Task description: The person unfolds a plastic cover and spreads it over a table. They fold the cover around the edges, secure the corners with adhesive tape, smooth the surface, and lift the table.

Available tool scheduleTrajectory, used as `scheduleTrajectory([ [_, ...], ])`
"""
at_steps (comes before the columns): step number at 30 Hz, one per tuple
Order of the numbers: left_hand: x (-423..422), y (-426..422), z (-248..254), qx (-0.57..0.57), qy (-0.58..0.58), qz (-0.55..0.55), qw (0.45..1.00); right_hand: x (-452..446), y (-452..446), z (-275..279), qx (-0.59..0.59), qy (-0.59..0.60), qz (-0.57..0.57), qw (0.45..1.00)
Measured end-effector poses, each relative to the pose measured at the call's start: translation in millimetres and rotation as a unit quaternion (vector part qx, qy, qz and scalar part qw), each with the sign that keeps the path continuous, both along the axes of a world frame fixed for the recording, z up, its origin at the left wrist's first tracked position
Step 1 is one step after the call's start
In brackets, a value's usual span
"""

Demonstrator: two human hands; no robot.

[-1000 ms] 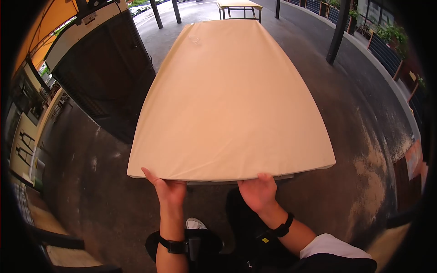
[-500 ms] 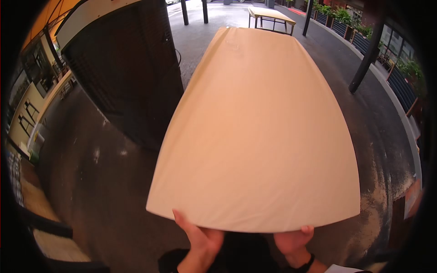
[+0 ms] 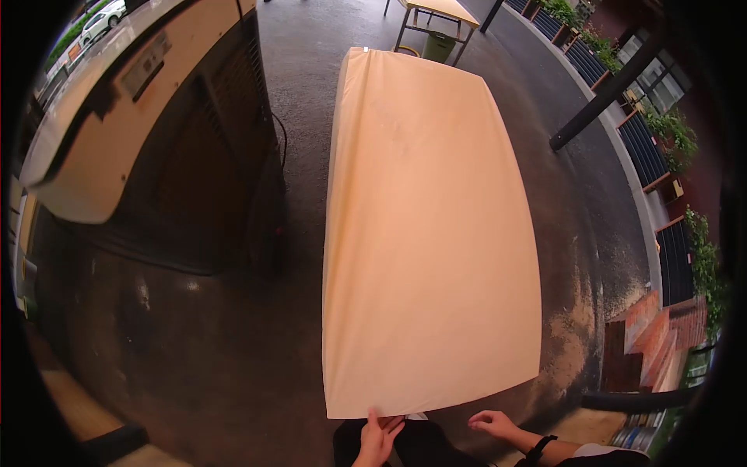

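A long table is covered by a smooth peach-beige tablecloth [image 3: 436,233], with folds running down its left side. My left hand [image 3: 377,442] is at the near edge, towards the left corner. Its thumb lies on the cloth and its other fingers are around the hem, partly hidden. My right hand [image 3: 496,426] is off the cloth, in the air just beyond the near edge. Its fingers are loosely bent and nothing shows in them. A dark band circles the right wrist.
A tall dark machine with a pale top [image 3: 194,140] stands left of the table. Beyond the far end is another table [image 3: 443,9] with a green bin [image 3: 438,48] beneath it. A black post [image 3: 595,97] and planters [image 3: 646,148] line the right side.
My right hand has left the near edge and moved clear of it. My left hand stays at the edge, closer to the left corner. The view has turned and tilted down.
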State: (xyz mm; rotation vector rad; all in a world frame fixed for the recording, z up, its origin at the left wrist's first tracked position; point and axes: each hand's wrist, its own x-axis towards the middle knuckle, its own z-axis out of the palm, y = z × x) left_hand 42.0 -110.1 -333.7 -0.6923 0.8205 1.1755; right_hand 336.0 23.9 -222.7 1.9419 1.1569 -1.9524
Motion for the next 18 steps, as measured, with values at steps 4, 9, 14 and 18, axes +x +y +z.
scheduleTrajectory([
  [4,-39,21,75,0.116,0.374,-0.574,0.719,12,-4,45,0.02,-0.031,0.055,0.998],
  [9,-129,186,164,0.09,0.564,-0.511,0.642,34,-6,45,0.003,-0.039,-0.078,0.996],
  [14,-193,379,183,0.076,0.759,-0.414,0.497,62,1,20,-0.029,-0.069,-0.158,0.985],
  [18,-196,487,149,0.137,0.875,-0.347,0.309,78,10,32,-0.024,-0.071,-0.243,0.967],
])
